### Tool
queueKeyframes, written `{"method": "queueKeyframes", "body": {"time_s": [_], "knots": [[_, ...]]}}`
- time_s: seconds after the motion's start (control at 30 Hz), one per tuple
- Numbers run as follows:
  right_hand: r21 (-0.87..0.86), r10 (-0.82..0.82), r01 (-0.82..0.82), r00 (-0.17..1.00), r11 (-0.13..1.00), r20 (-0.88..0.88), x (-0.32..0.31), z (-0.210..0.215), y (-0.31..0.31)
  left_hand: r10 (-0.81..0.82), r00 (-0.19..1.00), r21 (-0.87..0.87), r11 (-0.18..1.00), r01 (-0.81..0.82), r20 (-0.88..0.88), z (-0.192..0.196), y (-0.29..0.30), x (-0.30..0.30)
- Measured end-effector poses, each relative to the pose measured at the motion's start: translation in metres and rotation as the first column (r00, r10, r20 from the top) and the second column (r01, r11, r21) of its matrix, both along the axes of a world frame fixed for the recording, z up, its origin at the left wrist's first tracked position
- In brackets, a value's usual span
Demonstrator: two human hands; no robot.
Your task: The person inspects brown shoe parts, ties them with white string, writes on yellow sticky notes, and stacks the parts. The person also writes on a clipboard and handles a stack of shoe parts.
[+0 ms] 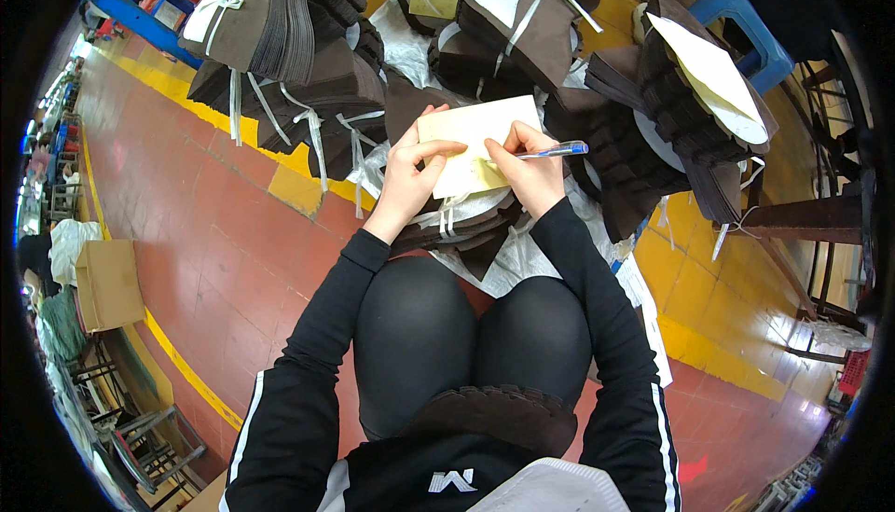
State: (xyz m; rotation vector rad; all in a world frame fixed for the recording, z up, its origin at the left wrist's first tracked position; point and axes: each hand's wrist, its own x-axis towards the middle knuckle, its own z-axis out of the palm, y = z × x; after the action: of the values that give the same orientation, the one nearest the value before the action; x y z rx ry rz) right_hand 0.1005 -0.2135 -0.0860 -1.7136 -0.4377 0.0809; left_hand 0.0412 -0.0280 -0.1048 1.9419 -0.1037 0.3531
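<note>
A pale yellow sheet of paper (480, 120) lies over a tied bundle of dark brown cut pieces (466, 237) in front of my knees. My left hand (410, 172) grips the sheet's left side, its thumb on top and some fingers hidden behind. A pen with a clear barrel and blue end (557, 150) is held in my right hand (533, 176), which rests on the sheet's right part. The pen's tip is hidden by my fingers. Across my lap lies a dark brown piece with a scalloped edge (494, 419).
More brown bundles tied with white strips are stacked at the far left (298, 27), far middle (522, 27) and right (643, 130). A blue stool (746, 36) stands behind the right stack. A cardboard box (109, 283) sits at the left, beyond the red floor (224, 251).
</note>
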Motion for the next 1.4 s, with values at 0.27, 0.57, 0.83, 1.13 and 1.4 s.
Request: {"method": "queueKeyframes", "body": {"time_s": [0.27,0.57,0.83,1.13,1.4], "knots": [[-0.035,0.055,-0.056,0.998,0.998,-0.015,0.001,-0.004,-0.001,0.002,1.0,0.254,0.967,-0.008,0.022,0.007,0.0,-0.002],[-0.105,0.025,-0.011,0.991,0.994,0.131,0.002,-0.004,0.002,-0.013,1.0,0.377,0.926,0.004,0.022,0.007,-0.007,-0.001],[-0.184,0.093,-0.073,0.99,0.98,0.106,0.003,-0.009,-0.002,-0.009,1.0,0.374,0.927,0.013,-0.01,0.008,-0.007,-0.002],[-0.136,0.053,-0.035,0.99,0.99,0.133,0.003,-0.01,-0.002,-0.017,1.0,0.364,0.931,0.021,-0.014,0.007,-0.008,-0.001],[-0.03,-0.04,0.044,0.993,0.999,0.112,0.002,-0.001,-0.001,-0.023,1.0,0.358,0.933,0.024,-0.006,0.006,-0.006,-0.002]]}}
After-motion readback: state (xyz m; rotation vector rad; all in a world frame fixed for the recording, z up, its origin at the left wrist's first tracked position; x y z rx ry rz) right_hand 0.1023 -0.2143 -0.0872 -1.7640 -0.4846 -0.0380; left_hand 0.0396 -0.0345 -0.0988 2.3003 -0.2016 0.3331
